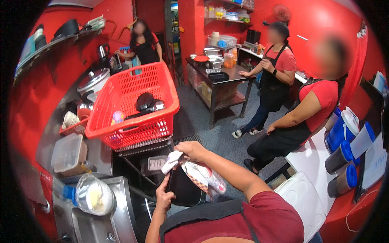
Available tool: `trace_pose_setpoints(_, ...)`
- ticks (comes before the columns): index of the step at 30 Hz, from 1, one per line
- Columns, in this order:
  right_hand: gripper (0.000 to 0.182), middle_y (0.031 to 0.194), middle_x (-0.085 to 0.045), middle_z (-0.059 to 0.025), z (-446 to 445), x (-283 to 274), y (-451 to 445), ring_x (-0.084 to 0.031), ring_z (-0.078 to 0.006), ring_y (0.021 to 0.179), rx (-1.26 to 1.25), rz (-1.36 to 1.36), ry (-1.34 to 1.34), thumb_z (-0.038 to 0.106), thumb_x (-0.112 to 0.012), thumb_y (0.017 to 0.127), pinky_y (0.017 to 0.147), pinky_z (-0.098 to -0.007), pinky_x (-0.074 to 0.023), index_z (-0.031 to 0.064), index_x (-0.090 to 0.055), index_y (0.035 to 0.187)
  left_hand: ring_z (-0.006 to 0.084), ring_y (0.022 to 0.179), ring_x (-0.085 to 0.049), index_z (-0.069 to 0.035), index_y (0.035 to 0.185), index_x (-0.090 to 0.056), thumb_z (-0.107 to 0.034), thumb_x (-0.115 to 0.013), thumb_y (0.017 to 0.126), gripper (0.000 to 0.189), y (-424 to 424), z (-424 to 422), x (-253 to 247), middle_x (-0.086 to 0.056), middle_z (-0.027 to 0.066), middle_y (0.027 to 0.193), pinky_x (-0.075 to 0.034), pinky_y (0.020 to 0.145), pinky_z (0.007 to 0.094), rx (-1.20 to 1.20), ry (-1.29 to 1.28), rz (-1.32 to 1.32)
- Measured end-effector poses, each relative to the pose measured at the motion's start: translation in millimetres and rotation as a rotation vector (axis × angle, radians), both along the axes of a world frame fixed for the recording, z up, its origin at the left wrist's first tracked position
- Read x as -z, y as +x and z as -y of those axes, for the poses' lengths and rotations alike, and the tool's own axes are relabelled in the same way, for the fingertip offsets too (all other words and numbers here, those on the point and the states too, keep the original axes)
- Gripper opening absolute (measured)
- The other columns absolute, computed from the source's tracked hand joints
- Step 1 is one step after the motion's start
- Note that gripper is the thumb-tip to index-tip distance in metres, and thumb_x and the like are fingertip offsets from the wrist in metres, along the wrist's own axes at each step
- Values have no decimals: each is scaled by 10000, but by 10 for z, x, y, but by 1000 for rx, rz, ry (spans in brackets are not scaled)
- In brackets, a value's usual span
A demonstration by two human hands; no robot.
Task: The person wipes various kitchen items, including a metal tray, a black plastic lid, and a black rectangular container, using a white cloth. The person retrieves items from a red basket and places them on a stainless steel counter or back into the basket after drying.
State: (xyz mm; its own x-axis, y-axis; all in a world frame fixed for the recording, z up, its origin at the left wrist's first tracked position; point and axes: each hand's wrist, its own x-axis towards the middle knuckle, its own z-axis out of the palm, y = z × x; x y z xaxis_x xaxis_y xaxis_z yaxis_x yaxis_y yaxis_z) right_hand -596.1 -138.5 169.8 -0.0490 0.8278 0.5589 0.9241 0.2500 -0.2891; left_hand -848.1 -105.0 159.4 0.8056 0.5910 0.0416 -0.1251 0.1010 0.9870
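A patterned white cloth (199,176) is bunched in my right hand (194,151), pressed over the far corner of a black rectangular tray (184,186). Part of the cloth hangs down over the tray's right side. My left hand (165,194) grips the tray's left edge, its index finger stretched along the rim towards the cloth. The tray is tilted in front of my body, and its underside is hidden. Just beyond it, low down, lies a small clear plastic container (156,164) with pale contents.
A red plastic basket (136,121) holding black utensils stands ahead on the left. Left of me are a steel sink (91,227), a clear bowl (94,194) and a plastic box (69,153). People stand beyond, by a steel table (234,76); a white cooler (299,203) sits right.
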Motion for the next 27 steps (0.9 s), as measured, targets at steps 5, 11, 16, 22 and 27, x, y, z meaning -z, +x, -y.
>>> trace_pose_setpoints(5, 274, 791, -615, -169, 51, -34, -69, -605, -350, 774, 237, -259, -126, 268, -622, 754, 676, -434, -474, 81, -539, 936, 175, 1014, -551, 18, 1296, -424, 28, -431, 471, 825, -20, 45, -213, -526, 108, 1208, -473, 738, 216, -92, -12, 64)
trace_pose_setpoints(11, 310, 788, -622, -197, 304, 220, -146, -606, -366, 752, 446, -551, -155, 275, -586, 778, 674, -412, -477, 53, -560, 993, 191, 1123, -494, 41, 1298, -407, -10, -462, 465, 836, -45, -22, -282, -484, 129, 1267, -415, 891, 244, -119, 71, 39)
trace_pose_setpoints(16, 278, 754, -615, -91, 541, 815, -392, -593, -192, 690, 568, -1149, 36, 190, -527, 788, 667, -336, -465, 1, -575, 986, 207, 1141, -486, 58, 1288, -406, -27, -480, 486, 810, 19, -23, -314, -484, 158, 1275, -334, 982, 276, -66, 439, 93)
trace_pose_setpoints(22, 212, 815, -573, -14, 563, 1171, -863, -525, -103, 701, 546, -1736, 155, 156, -564, 802, 633, -267, -437, 12, -567, 957, 236, 1131, -481, 23, 1309, -364, -26, -534, 530, 799, 112, 235, 7, -496, 162, 1220, -338, 981, 318, -203, 314, 175)
trace_pose_setpoints(27, 220, 860, -608, -17, 685, 981, -608, -555, -92, 756, 488, -1312, 59, 123, -566, 811, 671, -276, -463, 4, -574, 996, 314, 1275, -296, -37, 1406, -64, -219, -764, 591, 1090, 114, 192, 99, -262, 209, 1369, -231, 1046, 391, -174, 269, 266)
